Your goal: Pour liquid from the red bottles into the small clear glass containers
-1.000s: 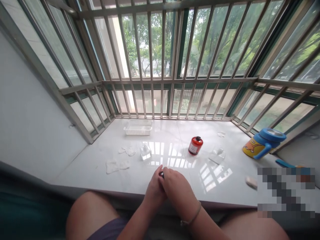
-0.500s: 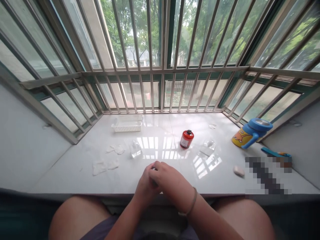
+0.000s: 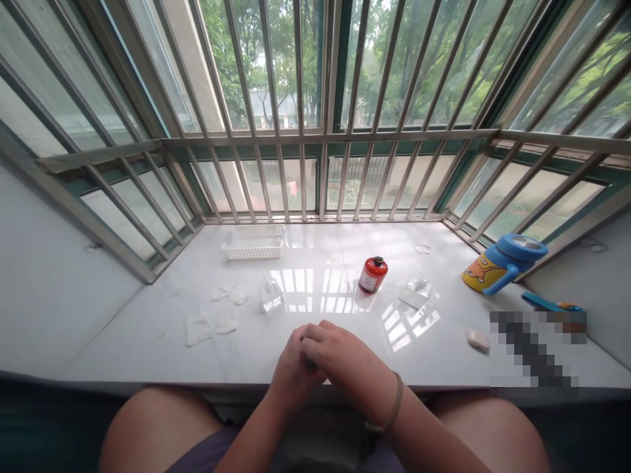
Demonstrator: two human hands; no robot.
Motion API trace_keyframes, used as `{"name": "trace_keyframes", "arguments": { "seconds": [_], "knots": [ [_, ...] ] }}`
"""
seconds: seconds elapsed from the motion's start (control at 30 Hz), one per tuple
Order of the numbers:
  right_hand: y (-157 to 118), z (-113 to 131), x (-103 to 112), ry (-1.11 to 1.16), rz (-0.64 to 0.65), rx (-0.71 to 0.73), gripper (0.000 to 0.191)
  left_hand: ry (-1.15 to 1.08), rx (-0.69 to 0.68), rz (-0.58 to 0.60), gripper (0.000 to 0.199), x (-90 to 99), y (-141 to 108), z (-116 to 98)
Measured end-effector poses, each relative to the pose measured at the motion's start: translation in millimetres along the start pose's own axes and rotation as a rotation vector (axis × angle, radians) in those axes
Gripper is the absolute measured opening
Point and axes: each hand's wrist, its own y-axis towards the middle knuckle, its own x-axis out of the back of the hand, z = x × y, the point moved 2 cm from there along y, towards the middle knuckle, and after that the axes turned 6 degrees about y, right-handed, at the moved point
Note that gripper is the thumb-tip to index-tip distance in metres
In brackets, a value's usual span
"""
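My left hand [image 3: 292, 368] and my right hand [image 3: 340, 351] are pressed together at the front edge of the white surface [image 3: 148, 348], the right one lapping over the left. Between them a small dark thing shows in part; what it is I cannot make out. Beyond the hands stands a red bottle [image 3: 373, 276] with a black top and a pale label. A clear container [image 3: 271, 294] is left of it, and a clear plastic piece [image 3: 415, 293] lies to its right.
White perforated basket [image 3: 254, 244] at the back left. Thin whitish pieces [image 3: 198, 330] lie at left. On the right are a blue and yellow mug [image 3: 503, 264], a pale oval object [image 3: 478, 340] and a blue strap [image 3: 542, 302]. Metal bars line the window.
The view has shifted slightly, so things on the surface appear a little farther right. My right fingers have moved over the dark thing, which now shows less.
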Motion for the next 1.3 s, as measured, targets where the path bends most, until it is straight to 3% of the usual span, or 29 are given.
{"name": "trace_keyframes", "arguments": {
  "seconds": [0.17,0.37,0.5,0.6,0.7,0.9,1.03,1.13,1.23,1.3],
  "knots": [
    [-6,1,8,0.151,0.017,0.066,0.035,-0.009,-0.005,0.030,0.081,-2.2,0,6],
    [-14,-6,-9,0.232,-0.054,0.062,0.035,0.012,-0.003,0.023,0.081,-6.7,4,6],
    [-10,-10,-16,0.142,-0.139,-0.166,0.026,0.035,-0.017,0.011,0.074,-7.7,5,1],
    [-7,-11,-16,0.027,-0.089,-0.311,0.015,0.029,-0.007,-0.024,0.084,-8.0,1,2],
    [-6,-7,-15,-0.014,-0.050,-0.219,0.009,0.028,-0.007,-0.024,0.079,-9.7,-2,7],
    [-3,-4,-15,-0.078,-0.072,-0.169,0.020,0.007,-0.041,-0.028,0.078,-13.6,0,12],
    [-4,-4,-8,-0.044,-0.058,-0.081,0.038,-0.015,-0.051,-0.017,0.082,-13.1,0,11],
    [-13,-9,4,0.119,-0.135,-0.065,0.036,0.000,-0.041,-0.007,0.086,-11.5,-1,11],
    [-30,-30,3,0.189,-0.348,-0.133,0.020,0.052,-0.059,-0.022,0.091,-10.6,-1,14],
    [-47,-55,-10,0.128,-0.506,-0.237,0.010,0.097,-0.109,-0.060,0.096,-11.0,2,16]
  ]
}}
